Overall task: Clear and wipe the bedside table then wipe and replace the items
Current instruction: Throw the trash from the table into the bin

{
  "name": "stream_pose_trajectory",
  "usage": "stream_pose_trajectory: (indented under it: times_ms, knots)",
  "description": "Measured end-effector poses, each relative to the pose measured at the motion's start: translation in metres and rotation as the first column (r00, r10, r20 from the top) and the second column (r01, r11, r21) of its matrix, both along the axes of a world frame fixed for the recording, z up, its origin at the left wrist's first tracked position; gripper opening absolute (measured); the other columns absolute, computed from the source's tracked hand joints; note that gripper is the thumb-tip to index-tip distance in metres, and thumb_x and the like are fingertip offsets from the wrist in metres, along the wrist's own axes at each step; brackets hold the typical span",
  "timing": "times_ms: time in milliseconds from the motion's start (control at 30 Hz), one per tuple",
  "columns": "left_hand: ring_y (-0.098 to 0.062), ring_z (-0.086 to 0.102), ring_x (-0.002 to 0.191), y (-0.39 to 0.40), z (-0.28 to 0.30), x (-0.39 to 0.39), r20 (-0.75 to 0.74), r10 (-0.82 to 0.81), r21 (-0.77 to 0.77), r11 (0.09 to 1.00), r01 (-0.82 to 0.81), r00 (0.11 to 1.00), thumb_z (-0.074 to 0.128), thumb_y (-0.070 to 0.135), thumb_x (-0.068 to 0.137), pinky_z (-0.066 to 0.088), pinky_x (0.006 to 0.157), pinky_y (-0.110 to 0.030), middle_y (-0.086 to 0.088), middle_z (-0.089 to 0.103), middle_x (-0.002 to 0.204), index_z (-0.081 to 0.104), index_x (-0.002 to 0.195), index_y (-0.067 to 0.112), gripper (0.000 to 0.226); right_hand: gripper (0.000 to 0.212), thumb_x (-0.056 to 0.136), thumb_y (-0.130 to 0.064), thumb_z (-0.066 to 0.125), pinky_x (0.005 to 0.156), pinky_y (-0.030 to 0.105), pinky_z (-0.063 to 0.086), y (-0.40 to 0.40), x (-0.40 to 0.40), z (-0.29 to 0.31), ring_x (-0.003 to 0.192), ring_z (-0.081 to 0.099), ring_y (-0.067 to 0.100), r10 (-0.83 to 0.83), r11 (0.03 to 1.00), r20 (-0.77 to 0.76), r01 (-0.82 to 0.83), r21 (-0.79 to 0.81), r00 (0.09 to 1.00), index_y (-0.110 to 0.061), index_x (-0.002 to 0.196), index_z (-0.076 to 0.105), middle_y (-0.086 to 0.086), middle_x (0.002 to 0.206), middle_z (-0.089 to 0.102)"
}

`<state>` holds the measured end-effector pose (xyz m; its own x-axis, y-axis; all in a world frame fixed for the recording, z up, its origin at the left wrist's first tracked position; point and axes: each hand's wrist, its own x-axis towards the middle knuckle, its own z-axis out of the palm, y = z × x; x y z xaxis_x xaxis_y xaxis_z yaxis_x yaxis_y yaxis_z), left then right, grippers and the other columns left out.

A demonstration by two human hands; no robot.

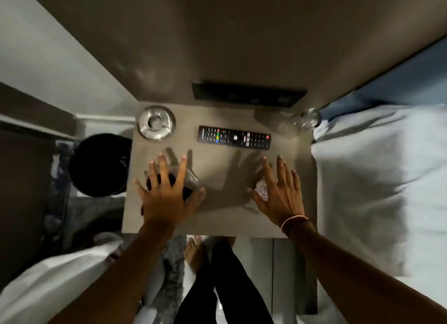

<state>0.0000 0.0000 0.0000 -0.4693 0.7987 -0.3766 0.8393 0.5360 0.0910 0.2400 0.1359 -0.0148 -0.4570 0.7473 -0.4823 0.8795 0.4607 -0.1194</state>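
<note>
Head view: our hands, left (164,198) and right (281,193), hover spread, gripping nothing; near the TV remote (234,138), a careless sweep could topple the bottle (290,123).

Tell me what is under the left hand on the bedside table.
Under the spread left hand a dark item with a clear, plastic-like edge shows between the fingers on the bedside table. The hand covers most of it, so what it is cannot be told.
</note>
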Motion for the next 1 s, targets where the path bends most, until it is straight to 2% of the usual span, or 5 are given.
stream_pose_trajectory:
  times_ms: [300,467,667,867,1000]
  knots:
    - [-0.052,0.039,0.144,-0.022,-0.085,0.004,0.007,-0.025,0.176,0.984,0.023,1.0,0.047,0.033,0.099,0.033,0.112,-0.072,-0.034,0.042,0.153,0.052,0.145,0.007,0.053,0.057,0.09,-0.031,0.058,0.098,0.056,0.05,-0.041,0.017,-0.08,0.12,0.046,0.042,-0.079,0.994,-0.156,0.09,0.064,0.985,-0.01,0.141,0.044,0.022,0.143,0.04]
    - [-0.038,0.066,0.079,-0.023,-0.055,-0.037,0.125,0.164,0.454,0.867,-0.203,0.979,0.059,0.007,0.091,0.056,0.07,-0.043,-0.023,0.068,0.094,0.069,0.084,0.0,0.014,0.036,0.098,-0.008,0.055,0.1,0.051,0.052,-0.062,-0.013,-0.069,0.117,0.052,0.038,-0.151,0.988,-0.391,0.153,-0.028,0.908,-0.005,0.134,0.05,0.019,0.133,0.047]
    - [-0.02,0.05,0.095,-0.051,-0.024,-0.155,0.306,0.509,0.81,0.306,-0.501,0.804,0.044,0.01,0.089,0.041,0.088,-0.028,-0.022,0.051,0.102,0.053,0.098,0.004,0.014,0.036,0.098,-0.024,0.044,0.098,0.043,0.051,-0.092,-0.106,-0.039,0.117,0.05,0.018,-0.172,0.985,-0.556,0.156,-0.076,0.813,-0.018,0.133,0.049,0.007,0.136,0.041]
    - [-0.021,0.007,0.159,-0.081,-0.098,-0.209,0.572,0.437,0.235,0.723,-0.649,0.694,0.035,0.021,0.105,0.002,0.13,-0.05,-0.008,0.015,0.171,0.019,0.161,0.02,0.058,0.048,0.091,-0.024,0.056,0.094,0.037,0.056,-0.114,-0.194,-0.022,0.113,0.055,0.017,-0.139,0.99,-0.676,0.119,-0.076,0.724,-0.023,0.137,0.046,0.005,0.133,0.045]
    - [-0.024,0.025,0.156,-0.113,-0.101,-0.232,0.54,0.392,0.435,0.627,-0.646,0.745,0.031,0.014,0.1,0.023,0.126,-0.039,-0.011,0.031,0.166,0.028,0.157,0.008,0.058,0.05,0.089,-0.026,0.065,0.087,0.004,0.047,-0.12,-0.264,-0.024,0.105,0.051,-0.016,-0.16,0.987,-0.729,0.106,-0.12,0.666,-0.029,0.134,0.043,-0.013,0.123,0.049]
